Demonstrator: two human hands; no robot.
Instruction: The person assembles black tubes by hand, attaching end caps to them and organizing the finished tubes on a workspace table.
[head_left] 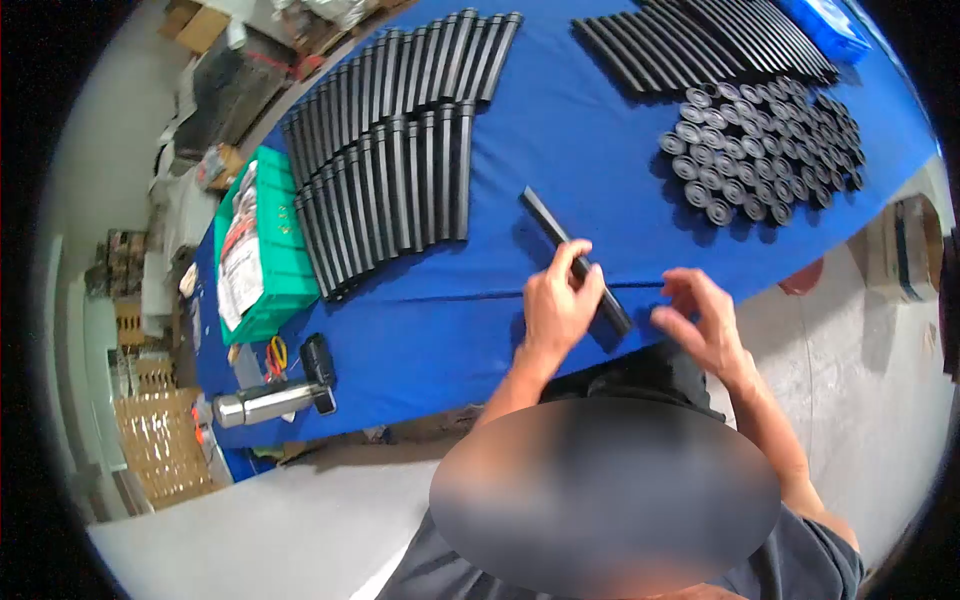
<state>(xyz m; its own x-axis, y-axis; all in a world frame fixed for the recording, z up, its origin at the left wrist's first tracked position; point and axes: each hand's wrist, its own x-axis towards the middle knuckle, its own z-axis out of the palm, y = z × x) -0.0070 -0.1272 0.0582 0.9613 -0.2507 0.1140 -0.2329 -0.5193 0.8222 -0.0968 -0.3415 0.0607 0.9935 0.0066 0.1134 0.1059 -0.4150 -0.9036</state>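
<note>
My left hand grips a black tube between thumb and fingers. The tube slants across the blue cloth near the front edge, its far end up and to the left. To the right of it hovers my right hand, fingers loosely curved and apart, with nothing visible in it. Capped black tubes lie side by side in two rows at the left. Plain black tubes lie side by side at the far right. In front of those, many round black caps form a cluster.
A green crate with a printed bag inside stands at the left edge. Near it are a steel thermos, yellow-handled scissors and a small black object. A blue tray sits at the far right corner.
</note>
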